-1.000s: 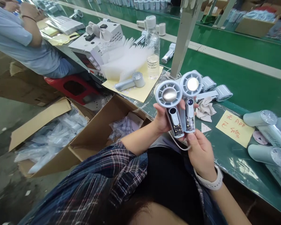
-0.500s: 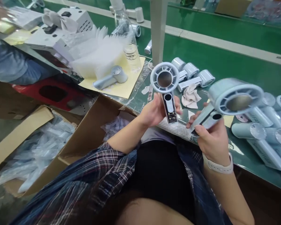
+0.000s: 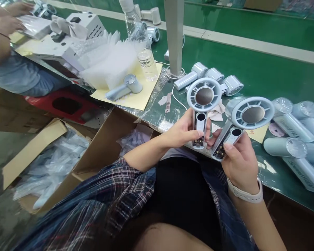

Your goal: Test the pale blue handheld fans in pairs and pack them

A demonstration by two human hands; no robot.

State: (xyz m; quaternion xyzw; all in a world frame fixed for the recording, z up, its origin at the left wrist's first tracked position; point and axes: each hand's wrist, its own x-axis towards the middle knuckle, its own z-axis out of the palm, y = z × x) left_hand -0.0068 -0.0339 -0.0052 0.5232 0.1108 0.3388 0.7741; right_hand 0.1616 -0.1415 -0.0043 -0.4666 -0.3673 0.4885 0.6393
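My left hand (image 3: 185, 130) is closed around the handle of a light-blue handheld fan (image 3: 204, 96), its thumb on the lower front. The fan's round, spoked head points up and faces me. Beside it, my right hand (image 3: 239, 157) grips a second light-blue handheld fan (image 3: 253, 111), thumb against its handle. Both handles show a dark front strip with small electronic parts. The two fans are close together, heads apart. Behind the left fan lies a crumpled pale cloth (image 3: 217, 111), partly hidden.
Wrapped fans (image 3: 293, 148) are piled on the right, others (image 3: 232, 85) behind my hands. At left stand a water bottle (image 3: 148, 64), white foam sleeves (image 3: 112, 62) and a white device (image 3: 65, 45). A cardboard box (image 3: 94, 146) sits below the table edge. A co-worker's arm (image 3: 18, 73) is far left.
My left hand has brought its fan right and slightly down, closer to the other. The right-hand fan has turned to face me more and shifted left. The co-worker's hands have come into view.
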